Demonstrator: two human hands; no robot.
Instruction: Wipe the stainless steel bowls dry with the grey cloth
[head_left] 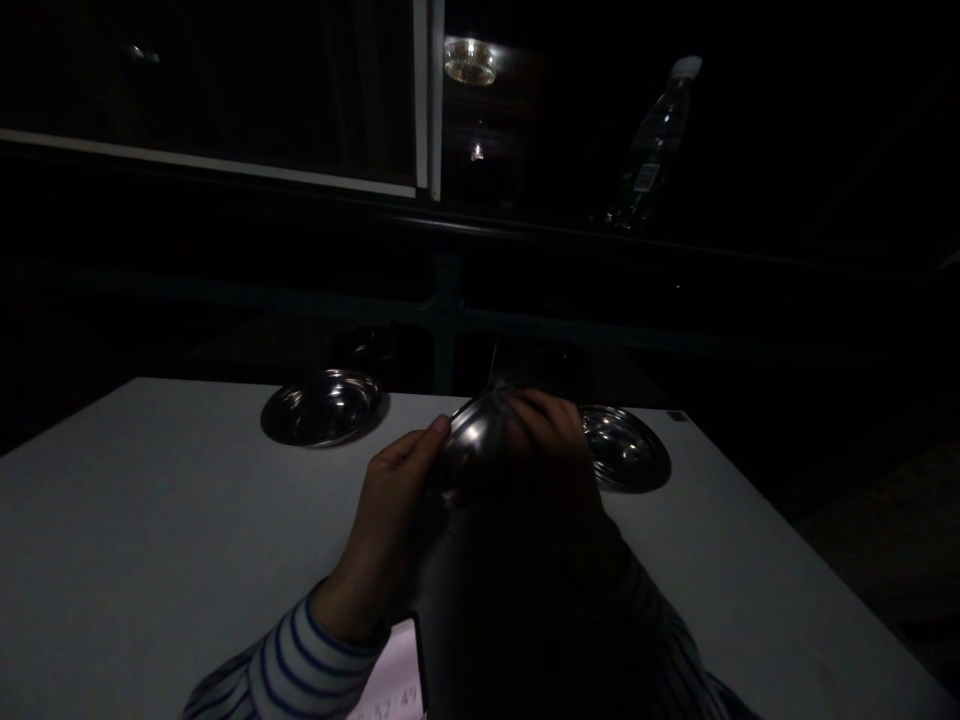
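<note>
A shiny metal bowl (474, 440) is held tilted above the white table, its curved side catching the light. My left hand (397, 500) grips it at the left, thumb along the rim. Fingers of my right hand (551, 430) bend over the upper right of the bowl and press against it. At those fingertips is a blurred greyish patch; dark shadow hides whether something lies under them. Another metal bowl (322, 408) sits on the table to the left, and a similar metal dish (626, 448) is at the right, partly behind my right hand.
The white table (187, 520) spreads beneath my arms. A phone with a lit screen (396, 675) lies by my left sleeve, showing digits. Beyond the table's far edge stand a dark window with a pale frame (429, 100) and a tilted-looking clear plastic bottle (660, 130).
</note>
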